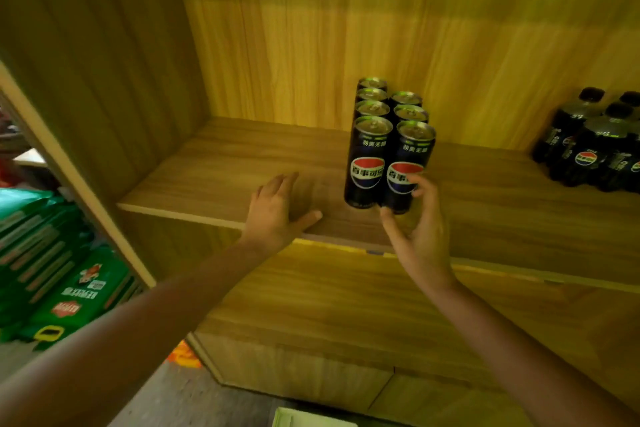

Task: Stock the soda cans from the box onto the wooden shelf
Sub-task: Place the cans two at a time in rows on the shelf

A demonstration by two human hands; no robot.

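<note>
Several tall black soda cans (388,135) with a red, white and blue logo stand upright in two rows on the wooden shelf (221,170). My right hand (420,232) is at the front right can (408,166), fingers spread, fingertips touching its lower part without closing around it. My left hand (277,211) lies flat and open on the shelf board, just left of the cans, holding nothing. The box is not clearly in view.
Dark soda bottles (592,146) stand grouped at the shelf's right end. Green packaged goods (59,270) are stacked outside the shelf's left wall. A lower shelf panel (346,315) lies under my arms. A pale green edge (301,418) shows at the bottom.
</note>
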